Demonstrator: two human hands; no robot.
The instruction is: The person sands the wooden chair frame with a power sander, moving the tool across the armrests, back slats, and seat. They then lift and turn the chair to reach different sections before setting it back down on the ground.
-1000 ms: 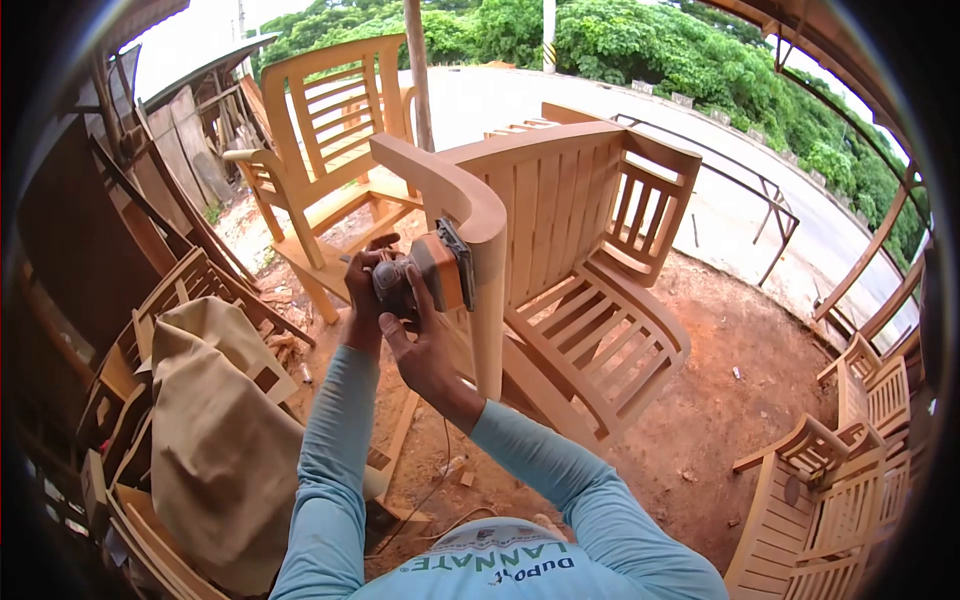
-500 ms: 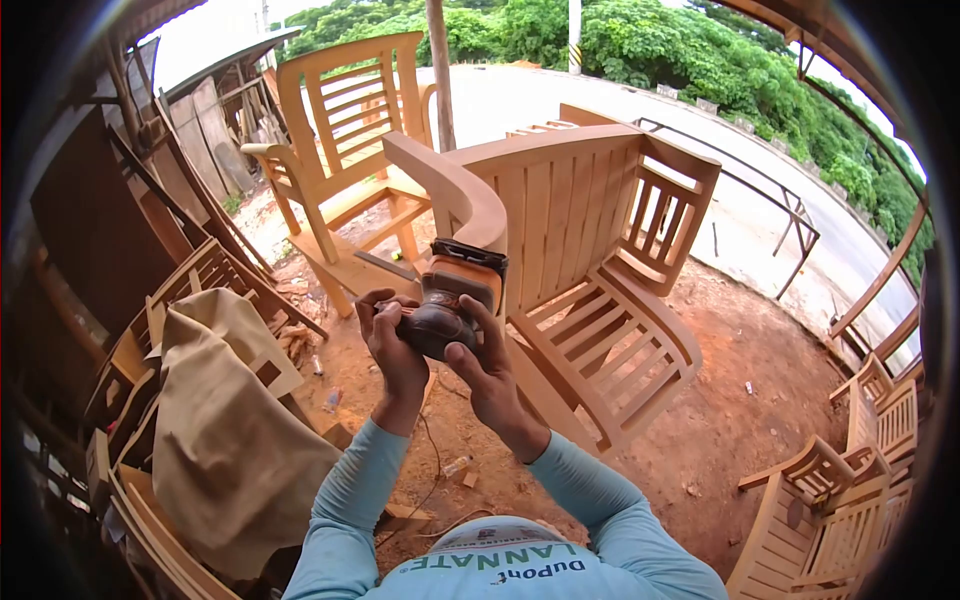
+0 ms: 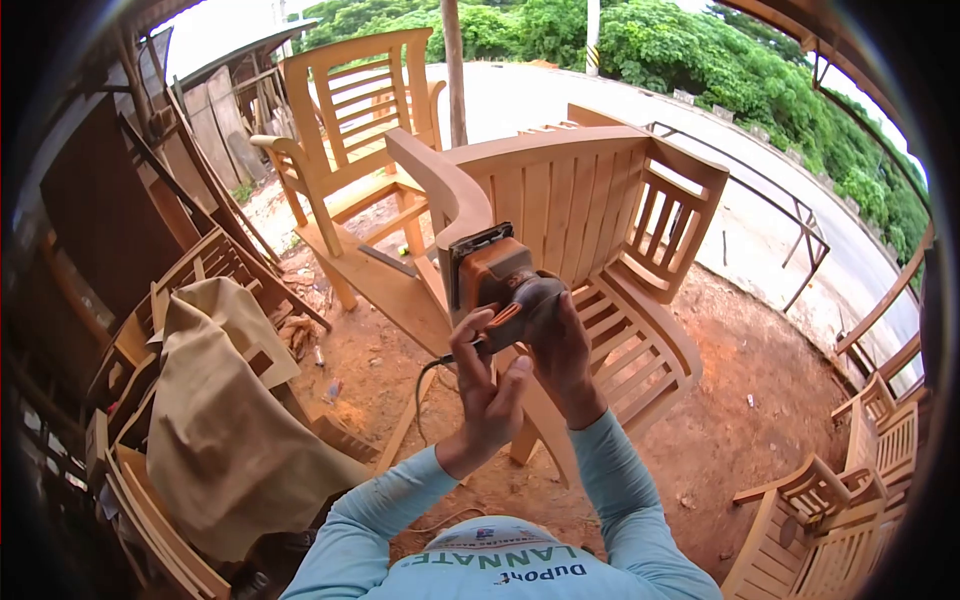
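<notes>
An orange and black electric sander (image 3: pixel 497 275) rests against the curved front of the wooden bench's armrest (image 3: pixel 440 180). Its square pad faces up and left, toward the wood. My right hand (image 3: pixel 568 365) wraps around the sander's dark rounded body from the right. At the lower left, my left hand (image 3: pixel 485 385) has its fingertips on the tool near the cord end, with the thumb raised. The black cord (image 3: pixel 424 390) hangs down from there. Behind the sander stand the bench's slatted backrest (image 3: pixel 560 190) and slatted seat (image 3: pixel 635 345).
A wooden armchair (image 3: pixel 350 130) stands on a plank at the back left. Brown cloth (image 3: pixel 225 420) drapes over stacked furniture on the left. More wooden benches (image 3: pixel 810 520) sit at the lower right. A metal frame (image 3: pixel 770 195) stands by the road.
The sander has moved right and tilted, with its pad turned toward the armrest's front. Both hands moved right with it, and my left hand's grip has loosened to fingertips. The cord now shows.
</notes>
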